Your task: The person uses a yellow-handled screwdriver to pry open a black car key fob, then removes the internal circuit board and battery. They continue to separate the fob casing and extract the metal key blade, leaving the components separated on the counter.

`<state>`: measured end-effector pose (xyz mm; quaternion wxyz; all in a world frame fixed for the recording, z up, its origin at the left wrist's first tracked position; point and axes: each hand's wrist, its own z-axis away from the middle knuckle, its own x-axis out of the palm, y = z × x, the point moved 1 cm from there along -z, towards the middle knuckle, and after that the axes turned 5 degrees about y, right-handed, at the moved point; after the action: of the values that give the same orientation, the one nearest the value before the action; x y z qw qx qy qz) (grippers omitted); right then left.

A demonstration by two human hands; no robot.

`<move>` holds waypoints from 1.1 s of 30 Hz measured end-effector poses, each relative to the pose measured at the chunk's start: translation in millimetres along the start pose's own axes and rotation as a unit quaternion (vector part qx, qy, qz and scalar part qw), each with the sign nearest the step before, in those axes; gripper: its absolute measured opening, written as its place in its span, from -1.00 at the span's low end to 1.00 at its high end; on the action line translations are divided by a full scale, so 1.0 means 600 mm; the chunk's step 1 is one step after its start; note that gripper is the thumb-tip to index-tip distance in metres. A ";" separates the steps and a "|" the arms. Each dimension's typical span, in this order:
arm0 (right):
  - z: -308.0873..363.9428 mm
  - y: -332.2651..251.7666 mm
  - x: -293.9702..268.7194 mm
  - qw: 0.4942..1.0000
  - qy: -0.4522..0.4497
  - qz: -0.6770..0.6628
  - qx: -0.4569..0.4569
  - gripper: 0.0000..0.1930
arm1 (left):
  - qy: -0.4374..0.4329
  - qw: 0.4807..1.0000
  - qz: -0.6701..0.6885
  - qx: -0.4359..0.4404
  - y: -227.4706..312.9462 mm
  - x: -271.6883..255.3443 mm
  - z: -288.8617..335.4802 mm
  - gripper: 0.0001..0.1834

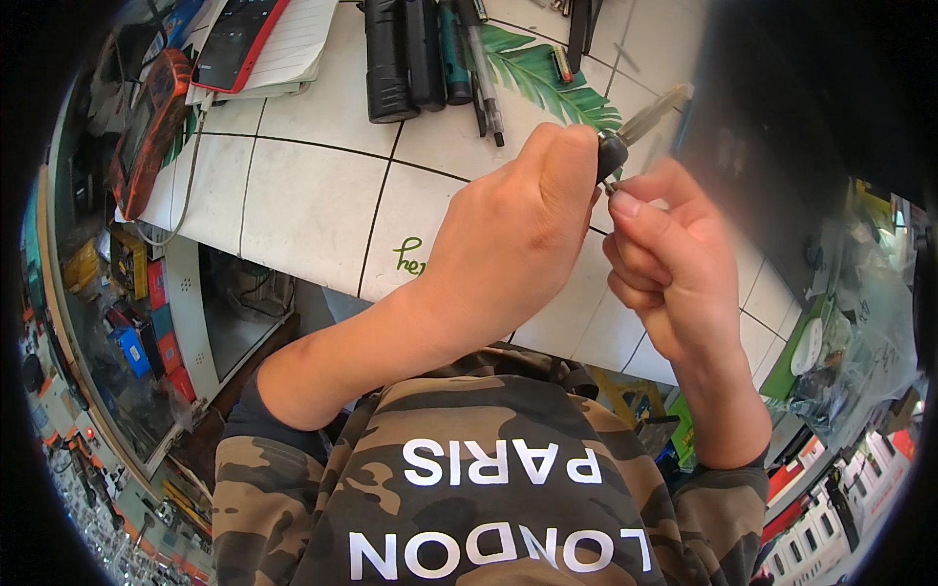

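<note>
My left hand (pixel 518 230) is closed, back of the hand up, around a small rounded black piece (pixel 612 153). A flat, greyish metal blade (pixel 653 115) sticks out from it toward the upper right; whether this is a flip key or a folding knife I cannot tell. Just right of it, my right hand (pixel 674 254) is closed, thumb and forefinger pinching a tiny metal bit (pixel 611 187) at the lower end of the black piece. Most of what the left fist grips is hidden by its fingers.
Beyond my hands on the white tiled tabletop (pixel 303 186) lie black cylindrical tools (pixel 389 59), pens (pixel 486 78) and a small battery (pixel 562 64). A red-edged phone (pixel 239 44) rests on papers at the far left, beside an orange meter (pixel 151 132). A dark panel (pixel 801 127) stands right.
</note>
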<state>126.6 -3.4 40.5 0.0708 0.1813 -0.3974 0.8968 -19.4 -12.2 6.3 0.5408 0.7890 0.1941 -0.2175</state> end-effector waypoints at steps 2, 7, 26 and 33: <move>-0.004 0.000 0.001 0.994 -0.024 -0.085 0.063 -0.92 | 0.021 1.000 -0.016 0.016 -0.005 0.003 -0.002 -0.79; 0.006 -0.014 0.000 0.911 0.070 0.345 -0.215 -0.90 | -0.074 0.956 0.215 -0.185 -0.037 -0.027 -0.022 -0.76; -0.012 0.010 -0.007 0.947 -0.004 0.204 -0.250 -0.59 | -0.221 0.572 0.660 -0.434 -0.032 -0.028 -0.015 -0.54; 0.013 0.025 -0.020 0.950 0.086 0.150 -0.261 -0.67 | -0.180 0.786 0.478 -0.349 -0.016 -0.040 -0.006 -0.55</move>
<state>136.0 -19.1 30.7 0.0137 0.0172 -0.6326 0.7742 -43.9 -7.0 13.3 0.8392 0.4847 -0.2461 0.0130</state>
